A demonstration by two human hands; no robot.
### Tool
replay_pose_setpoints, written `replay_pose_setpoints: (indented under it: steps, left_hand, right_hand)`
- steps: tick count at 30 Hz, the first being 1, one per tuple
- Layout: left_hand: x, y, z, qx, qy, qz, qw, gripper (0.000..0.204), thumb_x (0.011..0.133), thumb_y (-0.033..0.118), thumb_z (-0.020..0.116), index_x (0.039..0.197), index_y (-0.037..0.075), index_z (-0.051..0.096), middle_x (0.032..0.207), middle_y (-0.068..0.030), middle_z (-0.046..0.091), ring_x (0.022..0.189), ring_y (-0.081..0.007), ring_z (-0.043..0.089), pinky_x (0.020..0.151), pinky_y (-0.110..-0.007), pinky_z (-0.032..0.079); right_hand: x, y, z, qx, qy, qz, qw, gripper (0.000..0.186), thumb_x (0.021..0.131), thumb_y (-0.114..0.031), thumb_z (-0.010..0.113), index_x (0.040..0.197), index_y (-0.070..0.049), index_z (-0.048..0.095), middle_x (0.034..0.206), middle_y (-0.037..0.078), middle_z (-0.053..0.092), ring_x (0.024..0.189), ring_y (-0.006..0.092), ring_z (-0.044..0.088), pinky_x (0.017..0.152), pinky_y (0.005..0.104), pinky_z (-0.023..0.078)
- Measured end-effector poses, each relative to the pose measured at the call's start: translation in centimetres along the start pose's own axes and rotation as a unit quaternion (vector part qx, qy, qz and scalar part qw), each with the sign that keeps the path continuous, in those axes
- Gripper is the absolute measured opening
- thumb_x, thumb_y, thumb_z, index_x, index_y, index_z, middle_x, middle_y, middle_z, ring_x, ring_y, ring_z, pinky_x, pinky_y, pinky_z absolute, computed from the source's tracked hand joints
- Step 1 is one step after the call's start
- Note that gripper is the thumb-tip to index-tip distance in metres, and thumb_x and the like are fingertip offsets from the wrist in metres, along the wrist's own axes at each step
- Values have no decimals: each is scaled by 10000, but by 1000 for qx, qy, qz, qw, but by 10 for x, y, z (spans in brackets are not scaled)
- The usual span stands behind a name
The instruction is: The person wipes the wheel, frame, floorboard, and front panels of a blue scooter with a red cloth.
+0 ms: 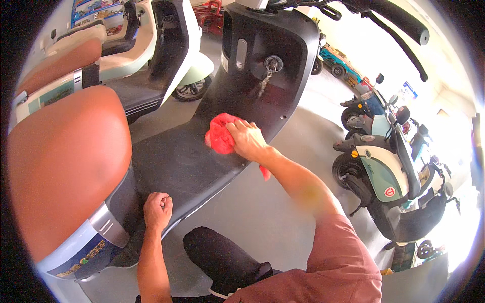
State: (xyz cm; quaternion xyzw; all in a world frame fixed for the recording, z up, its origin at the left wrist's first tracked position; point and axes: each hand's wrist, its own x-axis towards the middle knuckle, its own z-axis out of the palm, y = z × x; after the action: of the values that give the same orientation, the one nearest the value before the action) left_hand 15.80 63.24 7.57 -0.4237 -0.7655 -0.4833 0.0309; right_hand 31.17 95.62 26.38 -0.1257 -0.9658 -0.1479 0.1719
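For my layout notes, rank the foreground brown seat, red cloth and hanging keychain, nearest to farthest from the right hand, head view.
1. Red cloth, in the right hand.
2. Hanging keychain, ahead of it.
3. Foreground brown seat, left.

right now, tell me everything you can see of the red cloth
The red cloth looks thin and soft, bunched into a crumpled, creased wad. The right hand holds it, fingers curled over its right side. A loose end shows below the wrist, past the footboard's edge. The wad appears to rest against the scooter's black footboard, near where that rises into the front panel. Whether it is damp cannot be told.
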Motion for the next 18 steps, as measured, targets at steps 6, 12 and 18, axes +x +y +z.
replay_pose_setpoints:
  steps: [6,12,18]
  left_hand:
    - [-4,-4,-18,30,5,-9,999,84,852,96,726,871,33,674,760,-106,609,714,-289,593,683,-429,497]
    - [-1,7,-16,8,0,-20,1000,89,852,90,732,885,28,677,768,-108,616,722,-282,601,681,-418,510]
    - [-3,2,-17,-4,0,-23,1000,98,855,93,734,904,24,686,795,-107,639,729,-276,608,683,-410,520]
  right_hand:
    - [-2,-10,-115,94,197,-36,975,595,719,-82,753,1300,-89,623,1112,170,668,1021,403,655,900,481,554]
    - [66,27,-191,-140,363,16,921,579,790,-27,693,1357,-34,579,1262,202,608,1061,421,647,850,500,573]
    - [104,11,-132,-73,214,205,952,658,837,-90,646,1450,49,452,1400,262,518,1031,441,691,820,503,591]
